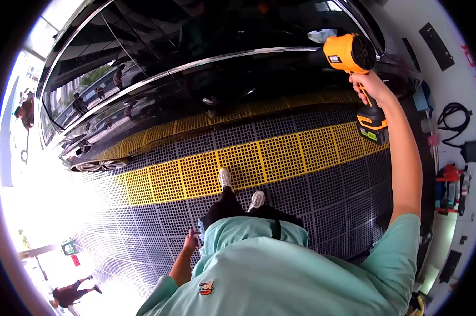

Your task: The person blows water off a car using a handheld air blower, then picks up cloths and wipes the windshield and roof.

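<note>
My right hand (373, 88), on an outstretched arm, is wrapped round the grip of an orange and black cordless blower (339, 53). Its battery (373, 132) hangs below the grip, and the nozzle points left along the side of a glossy black car (222, 73). My left hand (191, 242) hangs low beside my hip, holding nothing I can see, its fingers loosely apart. Next to it, a bluish patch (200, 227) shows at my side, too small to name.
Underfoot lies grey grid flooring (343, 195) with a yellow strip (243, 163) along the car. A coiled black hose (453, 124) and red equipment (451, 189) are by the right wall. Other people (72, 292) (26, 111) are at the bright left side.
</note>
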The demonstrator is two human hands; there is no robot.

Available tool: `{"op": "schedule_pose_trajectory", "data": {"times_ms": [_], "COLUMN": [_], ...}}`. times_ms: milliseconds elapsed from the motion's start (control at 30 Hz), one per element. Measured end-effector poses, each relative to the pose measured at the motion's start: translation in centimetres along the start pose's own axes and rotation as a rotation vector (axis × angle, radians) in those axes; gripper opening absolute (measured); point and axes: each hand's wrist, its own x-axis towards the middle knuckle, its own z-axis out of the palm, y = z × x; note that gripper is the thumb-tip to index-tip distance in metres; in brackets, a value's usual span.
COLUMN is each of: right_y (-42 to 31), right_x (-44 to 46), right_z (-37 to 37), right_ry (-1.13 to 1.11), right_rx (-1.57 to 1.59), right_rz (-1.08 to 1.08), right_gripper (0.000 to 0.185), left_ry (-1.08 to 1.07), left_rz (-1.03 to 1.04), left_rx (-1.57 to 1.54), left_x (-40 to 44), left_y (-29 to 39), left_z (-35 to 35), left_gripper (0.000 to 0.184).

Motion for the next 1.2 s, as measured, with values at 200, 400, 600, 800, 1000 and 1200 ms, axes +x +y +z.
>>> {"op": "schedule_pose_trajectory", "data": {"times_ms": [200, 400, 600, 800, 1000, 1200], "right_y": [1.3, -7.4, -13.9, -12.2, 1.2, 13.9], "right_x": [2.0, 3.7, 5.2, 4.2, 2.5, 3.7], "right_z": [2.0, 9.7, 18.7, 22.7, 26.6, 33.1], "right_ry": [-0.011, -0.186, -0.331, -0.323, -0.186, -0.156], "right_rx": [0.073, 0.046, -0.065, 0.025, 0.134, 0.253], "right_rz": [0.031, -0.105, -0.165, -0.090, 0.079, 0.115], "right_gripper": [0.018, 0.018, 0.016, 0.019, 0.016, 0.013], "left_ry": [0.064, 0.049, 0.086, 0.030, 0.052, 0.156], "left_rz": [-0.081, -0.106, -0.125, -0.101, -0.094, -0.190], "left_rx": [-0.044, -0.115, -0.171, -0.189, -0.216, -0.287], "left_x": [-2.8, -4.4, -4.4, -4.1, -3.3, -5.7], "left_y": [-5.9, -7.2, -8.8, -10.7, -13.0, -13.4], "left_z": [-1.8, -3.9, -7.3, -11.7, -15.6, -14.6], "left_gripper": [0.069, 0.072, 0.071, 0.066, 0.072, 0.070]}}
